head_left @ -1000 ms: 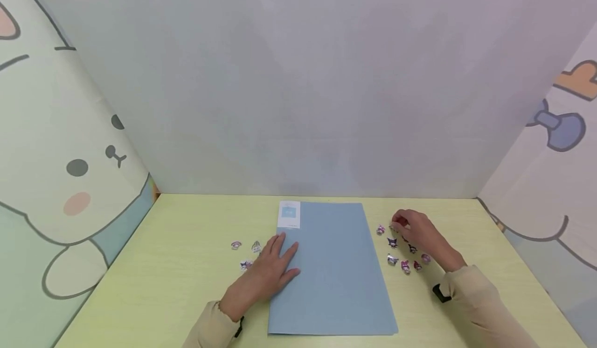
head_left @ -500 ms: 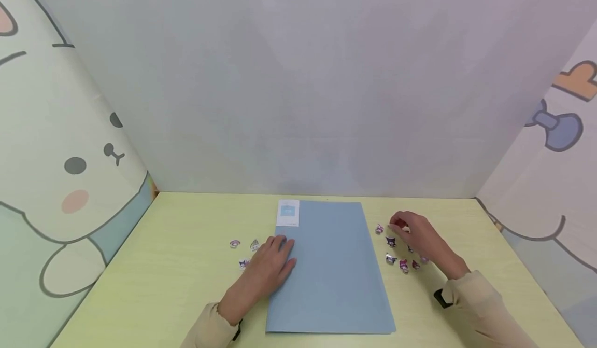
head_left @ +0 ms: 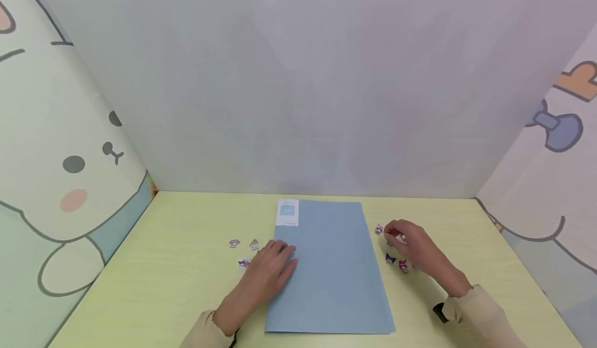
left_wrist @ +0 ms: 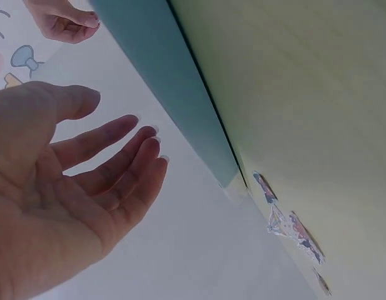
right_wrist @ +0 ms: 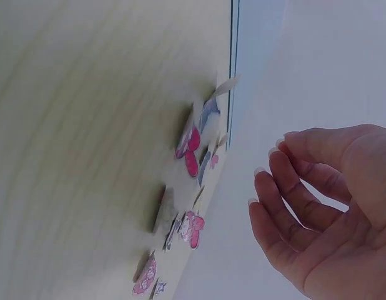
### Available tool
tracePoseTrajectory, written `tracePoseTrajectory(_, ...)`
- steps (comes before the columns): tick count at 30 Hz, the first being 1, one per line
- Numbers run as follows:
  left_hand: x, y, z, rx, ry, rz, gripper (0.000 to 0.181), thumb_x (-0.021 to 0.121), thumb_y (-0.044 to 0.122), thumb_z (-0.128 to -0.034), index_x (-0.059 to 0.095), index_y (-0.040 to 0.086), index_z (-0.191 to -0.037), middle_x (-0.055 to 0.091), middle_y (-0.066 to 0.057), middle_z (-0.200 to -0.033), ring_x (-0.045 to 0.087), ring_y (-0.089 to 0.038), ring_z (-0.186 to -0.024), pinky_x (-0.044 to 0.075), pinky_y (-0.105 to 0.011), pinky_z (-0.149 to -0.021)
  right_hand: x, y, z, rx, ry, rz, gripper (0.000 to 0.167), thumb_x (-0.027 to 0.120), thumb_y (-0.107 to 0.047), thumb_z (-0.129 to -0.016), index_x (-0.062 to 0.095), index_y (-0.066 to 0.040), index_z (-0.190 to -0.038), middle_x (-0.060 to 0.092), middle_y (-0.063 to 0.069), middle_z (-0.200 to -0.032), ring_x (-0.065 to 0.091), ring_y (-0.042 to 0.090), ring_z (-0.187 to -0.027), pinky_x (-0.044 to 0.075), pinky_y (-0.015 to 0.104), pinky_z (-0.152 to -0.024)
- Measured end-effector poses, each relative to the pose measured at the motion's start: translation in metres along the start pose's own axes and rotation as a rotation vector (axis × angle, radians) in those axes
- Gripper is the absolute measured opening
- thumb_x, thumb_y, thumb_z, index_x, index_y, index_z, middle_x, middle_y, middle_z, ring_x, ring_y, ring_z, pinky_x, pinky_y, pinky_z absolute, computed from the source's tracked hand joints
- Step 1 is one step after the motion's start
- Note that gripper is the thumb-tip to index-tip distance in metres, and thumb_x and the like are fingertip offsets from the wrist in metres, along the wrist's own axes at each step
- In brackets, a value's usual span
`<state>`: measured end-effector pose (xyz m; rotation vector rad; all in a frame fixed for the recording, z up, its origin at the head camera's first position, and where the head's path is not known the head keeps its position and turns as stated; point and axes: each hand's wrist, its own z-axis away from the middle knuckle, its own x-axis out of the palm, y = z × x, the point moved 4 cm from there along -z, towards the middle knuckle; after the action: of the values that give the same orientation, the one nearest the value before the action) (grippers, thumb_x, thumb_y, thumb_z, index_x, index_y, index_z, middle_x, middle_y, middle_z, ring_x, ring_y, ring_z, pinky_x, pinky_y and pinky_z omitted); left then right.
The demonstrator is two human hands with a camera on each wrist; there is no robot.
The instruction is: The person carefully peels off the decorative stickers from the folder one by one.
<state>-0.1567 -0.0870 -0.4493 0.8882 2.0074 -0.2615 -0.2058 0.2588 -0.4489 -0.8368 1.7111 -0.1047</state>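
Observation:
A light blue folder lies flat, with a white label at its far left corner. Over its left edge is my left hand, fingers loosely bent; the left wrist view shows its palm holding nothing. To the folder's right, my right hand hovers above small cartoon stickers, among them a pink one and a dark one. Its thumb and index fingertips nearly meet in the right wrist view, with nothing visible between them. The hand hides some of the stickers in the head view.
Left of the folder lie more stickers, including a pale round one and a purple one, partly beside the left hand. A pale yellow wood-grain table carries everything. A grey-white backdrop rises behind, flanked by cartoon-printed side panels.
My right hand has come nearer and lower over the stickers, covering different ones; the far ones it hid have come partly into view. The left hand has slid slightly nearer along the folder's edge.

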Motion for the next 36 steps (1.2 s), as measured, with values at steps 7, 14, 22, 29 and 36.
tracePoseTrajectory(7, -0.001, 0.004, 0.004, -0.008, 0.022, 0.027, 0.016, 0.081, 0.013, -0.0878, 0.076, 0.006, -0.101, 0.068, -0.003, -0.091, 0.061, -0.017, -0.083, 0.054, -0.032, -0.07, 0.004, -0.015, 0.009, -0.092, 0.036, -0.002, 0.014, 0.074, 0.002, -0.092, 0.068, -0.011, -0.09, 0.062, -0.012, -0.086, 0.061, 0.006, -0.081, 0.054, 0.036, -0.073)
tracePoseTrajectory(14, -0.002, 0.01, 0.01, 0.02, 0.089, 0.064, 0.008, 0.082, 0.01, -0.0854, 0.075, 0.009, -0.091, 0.066, 0.002, -0.085, 0.058, -0.014, -0.079, 0.051, -0.028, -0.07, 0.008, -0.029, 0.022, -0.134, 0.059, -0.023, 0.022, 0.075, 0.004, -0.09, 0.066, -0.016, -0.089, 0.06, -0.016, -0.082, 0.055, 0.0, -0.08, 0.052, 0.03, -0.068)
tracePoseTrajectory(22, -0.008, 0.013, 0.014, 0.005, 0.142, 0.052, 0.012, 0.083, 0.005, -0.0811, 0.072, 0.01, -0.084, 0.065, 0.003, -0.08, 0.057, -0.013, -0.075, 0.051, -0.028, -0.072, 0.013, -0.048, 0.038, -0.191, 0.092, -0.004, 0.025, 0.08, 0.002, -0.085, 0.068, -0.018, -0.092, 0.063, -0.017, -0.088, 0.053, 0.003, -0.079, 0.049, 0.026, -0.065)
tracePoseTrajectory(29, -0.013, 0.014, 0.018, -0.029, 0.124, 0.001, 0.016, 0.085, 0.008, -0.0809, 0.07, 0.012, -0.082, 0.063, 0.005, -0.078, 0.053, -0.012, -0.074, 0.05, -0.026, -0.069, 0.015, -0.055, 0.045, -0.167, 0.093, 0.044, 0.024, 0.083, 0.001, -0.082, 0.07, -0.017, -0.092, 0.065, -0.016, -0.089, 0.057, 0.005, -0.081, 0.052, 0.026, -0.067)
tracePoseTrajectory(36, -0.019, 0.014, 0.021, -0.082, 0.105, -0.018, 0.017, 0.086, 0.009, -0.081, 0.07, 0.013, -0.084, 0.063, 0.004, -0.079, 0.051, -0.012, -0.077, 0.048, -0.026, -0.068, 0.018, -0.057, 0.054, -0.16, 0.096, 0.069, 0.02, 0.083, -0.004, -0.084, 0.071, -0.018, -0.092, 0.063, -0.018, -0.089, 0.056, 0.005, -0.083, 0.051, 0.022, -0.071)
